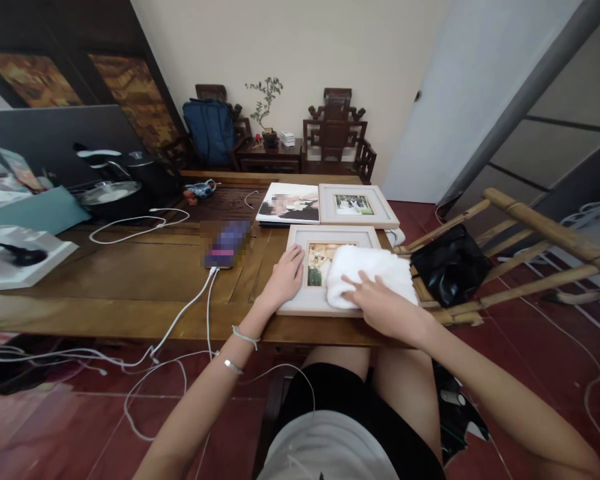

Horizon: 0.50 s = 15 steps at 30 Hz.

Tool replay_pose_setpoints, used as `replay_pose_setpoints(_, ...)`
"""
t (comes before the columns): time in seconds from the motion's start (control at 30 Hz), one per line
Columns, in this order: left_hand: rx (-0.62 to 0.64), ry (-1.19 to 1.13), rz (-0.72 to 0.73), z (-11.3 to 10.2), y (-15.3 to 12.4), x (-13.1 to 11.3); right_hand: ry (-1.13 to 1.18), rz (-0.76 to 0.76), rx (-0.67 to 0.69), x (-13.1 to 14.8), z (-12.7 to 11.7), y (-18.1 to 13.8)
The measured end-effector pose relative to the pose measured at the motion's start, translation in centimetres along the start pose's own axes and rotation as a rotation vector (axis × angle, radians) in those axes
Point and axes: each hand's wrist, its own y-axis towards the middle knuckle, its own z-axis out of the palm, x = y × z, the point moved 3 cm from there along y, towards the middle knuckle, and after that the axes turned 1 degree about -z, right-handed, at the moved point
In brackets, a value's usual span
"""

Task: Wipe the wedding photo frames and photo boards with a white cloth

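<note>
A light wooden picture frame [286, 308] with a wide pale mat and a small photo lies flat at the table's front edge. Across its left side rests my left hand [286, 275], open, fingers laid over the border. A folded white towel [375, 263] covers the right part of this frame and some of its photo. My right hand [380, 303] lies on top of the towel with its fingers spread, pressing on it. Just behind are a second wooden picture frame [380, 195] and a white panel with a photo print [290, 202], its picture partly pixelated.
Left of the frames lies a phone [226, 243] with white cables [193, 307] running over the table edge. A pot [113, 197], a kettle [153, 177] and a monitor [55, 137] stand farther left. At right is a bamboo chair [545, 220] with a black bag [453, 261].
</note>
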Motion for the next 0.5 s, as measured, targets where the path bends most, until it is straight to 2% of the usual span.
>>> replay_pose_setpoints(0.13, 0.008, 0.004, -0.004, -0.1, 0.0, -0.1, 0.102, -0.166, -0.002, 2.5, -1.3, -2.8)
replay_pose_setpoints(0.27, 0.010, 0.005, 0.005, -0.1, 0.0, -0.2, 0.158, -0.179, -0.054, 2.4, -0.3, -0.6)
replay_pose_setpoints(0.37, 0.012, 0.000, 0.008, -0.1, -0.1, -0.2, 0.140, -0.097, -0.129, 0.0, 1.2, 3.0)
replay_pose_setpoints(0.5, 0.014, -0.025, 0.005, -0.1, -0.1, -0.1, 0.015, 0.091, -0.293, -5.4, 1.7, 7.6)
